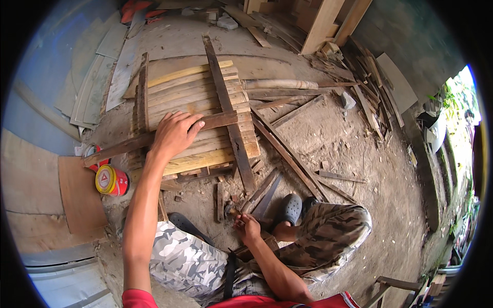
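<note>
Down low, right hand (248,226) with grip curled around a small tool (232,211) near the knee, maybe a hammer, too dark and tiny to tell. Farther out, left hand (174,134) with grip spread flat, pressing a dark cross strip (154,138) onto the slat panel (205,110) lying on the dirt floor (328,133). Best to keep that palm pushing hard, fingers away from any nail spot. Red and yellow can (111,180) off to the left. Nails not visible. Far wood pile (308,20) cut off at the top.

Left hand (173,134) outstretched, fingers spread; right hand (247,226) curled.
</note>
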Action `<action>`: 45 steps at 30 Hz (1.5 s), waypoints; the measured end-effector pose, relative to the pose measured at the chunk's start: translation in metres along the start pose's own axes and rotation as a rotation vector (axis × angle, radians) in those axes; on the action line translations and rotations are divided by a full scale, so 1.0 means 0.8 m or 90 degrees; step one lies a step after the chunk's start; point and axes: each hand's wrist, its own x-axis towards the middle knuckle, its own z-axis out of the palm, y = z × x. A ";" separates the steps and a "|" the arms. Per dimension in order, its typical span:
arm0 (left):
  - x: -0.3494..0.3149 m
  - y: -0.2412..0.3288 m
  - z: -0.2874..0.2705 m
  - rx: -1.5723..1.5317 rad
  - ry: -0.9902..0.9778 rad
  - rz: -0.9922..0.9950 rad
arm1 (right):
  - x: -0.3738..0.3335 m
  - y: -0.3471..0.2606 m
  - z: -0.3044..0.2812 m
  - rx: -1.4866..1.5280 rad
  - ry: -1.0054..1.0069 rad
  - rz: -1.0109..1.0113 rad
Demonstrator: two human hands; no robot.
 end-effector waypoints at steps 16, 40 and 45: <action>-0.004 -0.004 0.000 0.035 -0.031 -0.019 | 0.110 0.045 -0.094 -0.809 0.173 -0.268; 0.009 0.005 0.004 0.026 0.018 -0.026 | 0.140 -0.010 -0.105 -1.384 0.123 -0.187; 0.010 0.003 0.007 0.008 0.018 -0.025 | 0.145 -0.006 -0.116 -1.369 0.099 -0.139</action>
